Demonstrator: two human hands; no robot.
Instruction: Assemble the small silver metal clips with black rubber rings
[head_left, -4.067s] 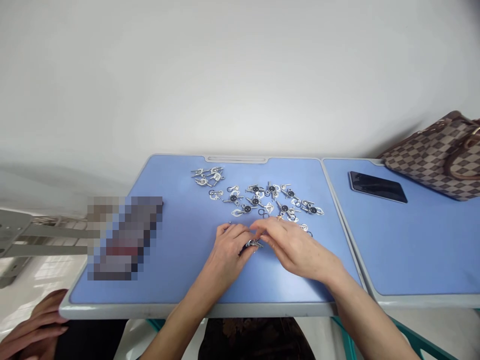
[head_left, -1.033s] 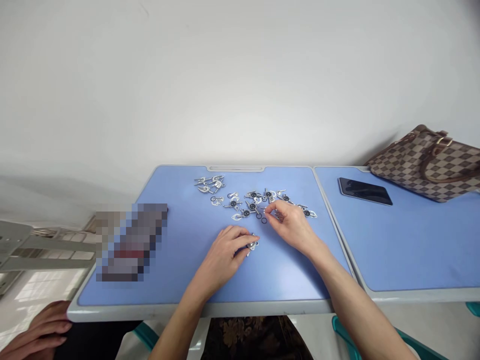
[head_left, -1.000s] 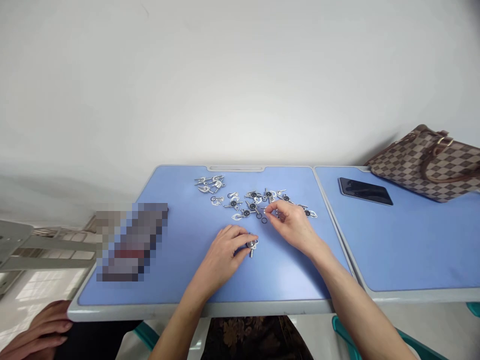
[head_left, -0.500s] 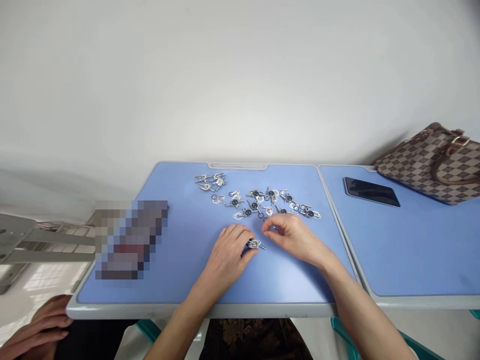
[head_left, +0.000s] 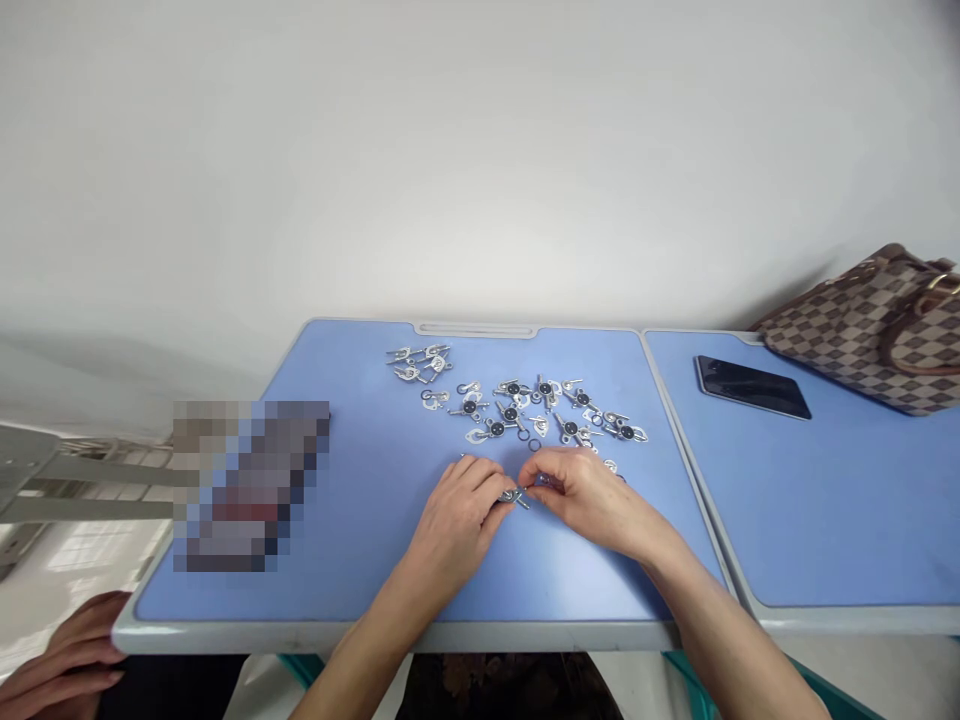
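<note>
My left hand (head_left: 463,508) is closed on a small silver metal part (head_left: 512,496) just above the blue table (head_left: 360,560). Right beside it, my right hand (head_left: 574,490) is pinched at the part's right end; what its fingertips grip is too small to make out. Beyond my hands lie several metal parts with round black pieces (head_left: 511,413), among loose silver plates and dark rings (head_left: 535,445). A separate cluster of silver parts (head_left: 420,362) rests farther back to the left.
A black phone (head_left: 752,387) and a checkered bag (head_left: 874,335) are on the adjoining table at the right. At the left is a blurred-out object (head_left: 259,487). Another person's hands (head_left: 67,645) rest at the lower left, below the table edge.
My right hand has moved left and down, so its fingertips now meet the part in my left hand. The view has shifted slightly, and more dark rings and parts show behind the right hand.
</note>
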